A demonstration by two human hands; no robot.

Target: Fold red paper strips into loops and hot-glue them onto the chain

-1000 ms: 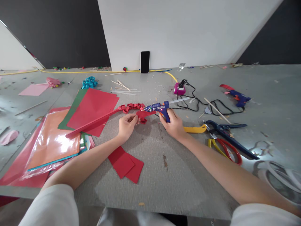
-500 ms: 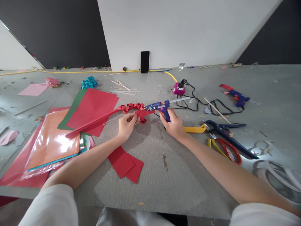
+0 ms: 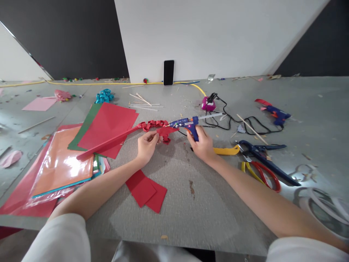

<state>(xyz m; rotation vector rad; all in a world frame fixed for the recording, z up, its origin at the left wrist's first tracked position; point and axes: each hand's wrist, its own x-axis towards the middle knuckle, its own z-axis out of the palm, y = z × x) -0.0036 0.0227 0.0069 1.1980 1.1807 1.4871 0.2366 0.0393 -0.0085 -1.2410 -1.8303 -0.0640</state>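
Red paper piece (image 3: 169,130) over middle of desk (image 3: 196,218), your left hand's (image 3: 147,145) grip pinched on its left end. Glue gun (image 3: 188,123) just right, nozzle end by paper, handle clamped in your right hand's (image 3: 202,143) grip. Curled red strip (image 3: 148,126) just left. Red sheet (image 3: 109,123) farther left; purple block (image 3: 208,106) far right; phone (image 3: 168,72) far, against wall (image 3: 218,43).

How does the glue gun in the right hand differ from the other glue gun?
The held glue gun is gripped in the right hand; the other glue gun lies on the table. A clear glue stick juts from the held glue gun's back; none plainly shows on the other glue gun. Both are blue, with some orange.
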